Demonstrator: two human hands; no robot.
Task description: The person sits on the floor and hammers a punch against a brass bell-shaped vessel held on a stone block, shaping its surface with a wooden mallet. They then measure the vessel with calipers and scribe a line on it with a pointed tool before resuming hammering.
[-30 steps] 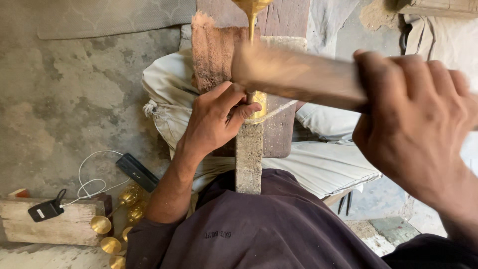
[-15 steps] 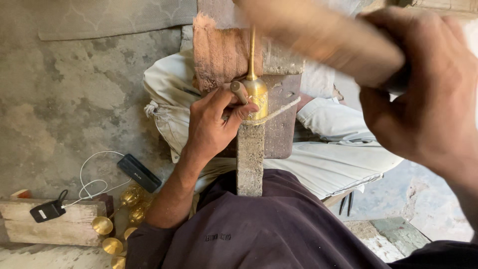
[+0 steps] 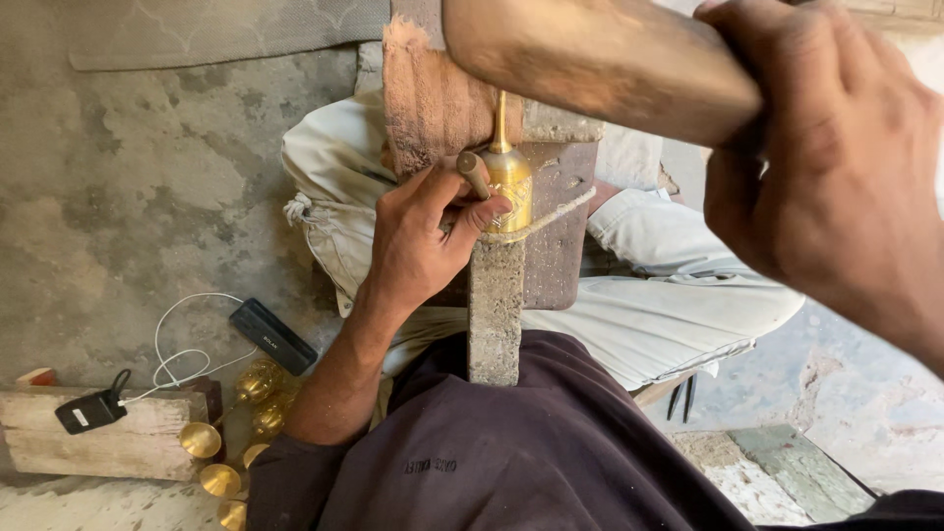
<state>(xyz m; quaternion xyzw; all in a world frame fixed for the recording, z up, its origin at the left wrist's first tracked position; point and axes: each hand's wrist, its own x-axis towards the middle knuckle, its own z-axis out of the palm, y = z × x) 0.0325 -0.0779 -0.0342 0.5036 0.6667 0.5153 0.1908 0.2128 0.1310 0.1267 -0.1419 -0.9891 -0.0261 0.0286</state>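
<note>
Rough grey concrete floor point(image 3: 147, 177) lies under us, with a worn wooden block point(image 3: 442, 98) set upright ahead of our knees. On a narrow stone bar point(image 3: 495, 305) that runs from our lap to the block stands a small brass vessel point(image 3: 509, 187) with a thin neck, bound by a pale cord point(image 3: 546, 218). Our left hand point(image 3: 418, 241) grips it, fingers closed about its body, and also pinches a short punch point(image 3: 474, 172) against its shoulder. Our right hand point(image 3: 836, 167) is raised close to the camera, fingers wrapped fully round a thick wooden mallet point(image 3: 600, 59) that hangs above the vessel. At the floor's lower left corner, more brass pieces point(image 3: 241, 423) lie beside a wooden plank point(image 3: 108, 438), a black charger point(image 3: 87, 411) with a white cable point(image 3: 182, 344), and a dark phone point(image 3: 273, 336).
</note>
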